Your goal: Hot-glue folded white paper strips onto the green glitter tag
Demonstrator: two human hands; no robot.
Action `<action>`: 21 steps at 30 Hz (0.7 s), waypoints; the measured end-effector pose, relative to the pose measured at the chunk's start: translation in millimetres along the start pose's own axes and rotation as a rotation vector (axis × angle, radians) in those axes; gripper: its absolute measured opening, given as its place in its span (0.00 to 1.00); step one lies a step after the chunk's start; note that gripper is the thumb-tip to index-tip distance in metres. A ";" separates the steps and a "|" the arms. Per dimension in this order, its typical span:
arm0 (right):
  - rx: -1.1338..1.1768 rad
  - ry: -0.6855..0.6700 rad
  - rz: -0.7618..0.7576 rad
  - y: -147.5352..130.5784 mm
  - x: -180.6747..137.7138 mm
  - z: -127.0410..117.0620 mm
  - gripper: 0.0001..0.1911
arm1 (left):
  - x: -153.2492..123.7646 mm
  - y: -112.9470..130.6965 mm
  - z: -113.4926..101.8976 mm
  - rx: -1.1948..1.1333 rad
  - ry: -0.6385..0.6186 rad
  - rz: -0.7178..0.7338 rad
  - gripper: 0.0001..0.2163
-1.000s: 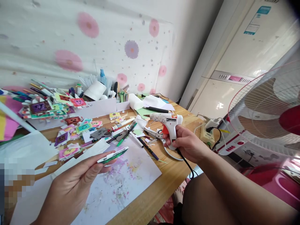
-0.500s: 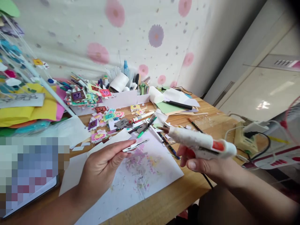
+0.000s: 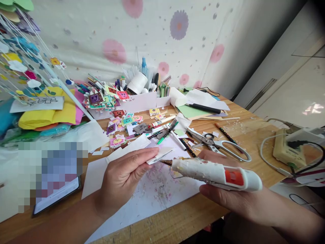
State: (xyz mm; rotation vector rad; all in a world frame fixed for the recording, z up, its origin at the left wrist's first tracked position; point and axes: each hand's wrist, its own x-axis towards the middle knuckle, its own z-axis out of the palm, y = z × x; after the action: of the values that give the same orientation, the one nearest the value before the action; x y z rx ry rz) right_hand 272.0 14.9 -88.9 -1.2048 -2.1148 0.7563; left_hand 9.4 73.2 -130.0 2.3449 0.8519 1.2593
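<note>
Between the thumb and fingers of my left hand (image 3: pixel 124 176) is a small white piece of folded paper (image 3: pixel 161 154), held edge-on above the stained white sheet (image 3: pixel 165 189). My right hand (image 3: pixel 233 200) is wrapped round a white hot glue gun (image 3: pixel 203 171) with an orange-red window. The gun's dark nozzle points left and is at the lower edge of the paper piece; whether it touches cannot be made out. A thin strand hangs below the nozzle. Most of my right fingers are hidden behind the gun.
Scissors (image 3: pixel 220 145), markers (image 3: pixel 175 139) and small coloured paper cut-outs (image 3: pixel 127 120) lie behind my hands. A phone (image 3: pixel 58 189) is at the left. A power strip (image 3: pixel 289 152) with cords stands at the right. A white box (image 3: pixel 144 101) holds pens at the back.
My right hand has brought the glue gun left, its nozzle now at the paper piece. The scissors, hidden before, now show behind the gun. The whole view has shifted somewhat.
</note>
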 end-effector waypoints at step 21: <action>-0.115 -0.135 -0.048 -5.1 0.1 -5.0 0.06 | -0.1 3.0 1.1 0.032 -0.055 0.031 0.12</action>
State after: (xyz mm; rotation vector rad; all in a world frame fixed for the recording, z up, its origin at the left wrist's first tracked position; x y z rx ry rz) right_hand 272.7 13.8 -81.9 -1.1869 -2.3171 0.7214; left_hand 11.3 70.8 -129.0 2.4145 0.8271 1.1957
